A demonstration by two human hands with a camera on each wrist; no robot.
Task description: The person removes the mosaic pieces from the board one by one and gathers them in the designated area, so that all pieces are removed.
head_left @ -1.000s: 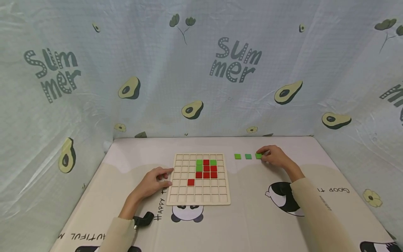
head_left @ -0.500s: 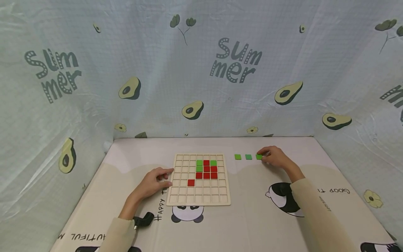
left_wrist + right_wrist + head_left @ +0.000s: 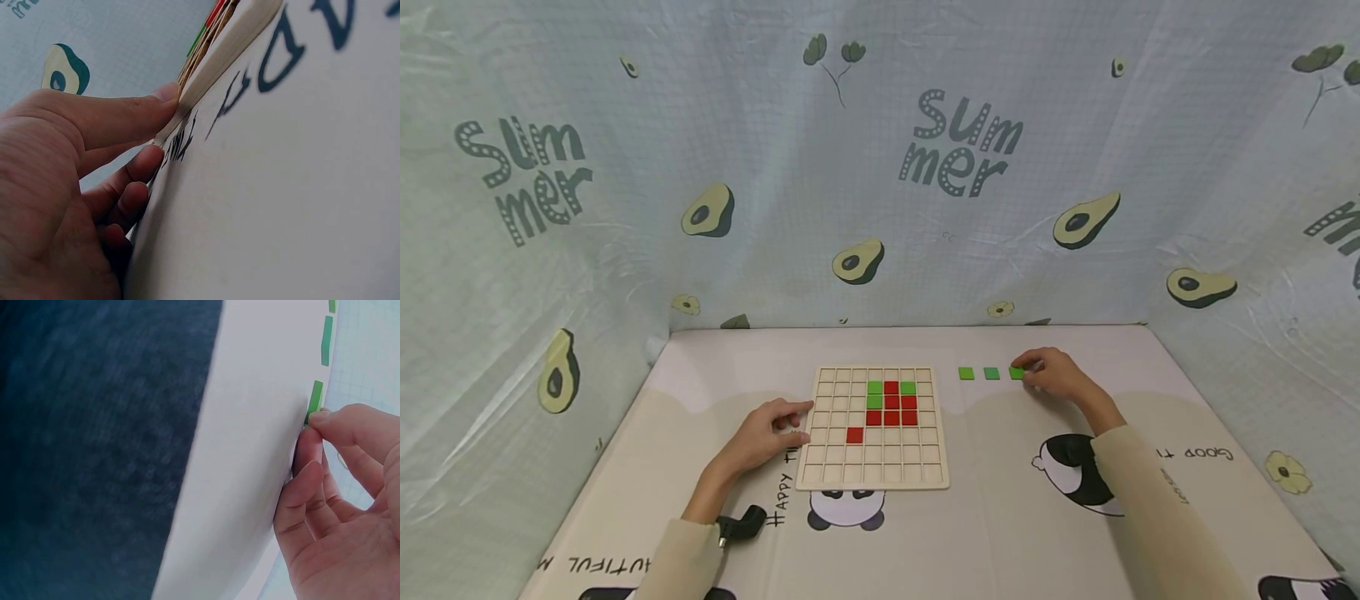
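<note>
A square wooden grid board lies on the table, with several red tiles and green tiles set in its cells. My left hand touches the board's left edge, its thumb and index finger apart along that side; in the left wrist view the thumb rests at the board's rim. To the right of the board, my right hand pinches a green tile by its right side. The right wrist view shows thumb and finger at the end of this green tile, which stays low at the tabletop.
In line with the pinched tile are a darker green tile and another green tile, closer to the board. The printed tablecloth meets a hanging patterned sheet at the back and sides. A black device sits at my left wrist.
</note>
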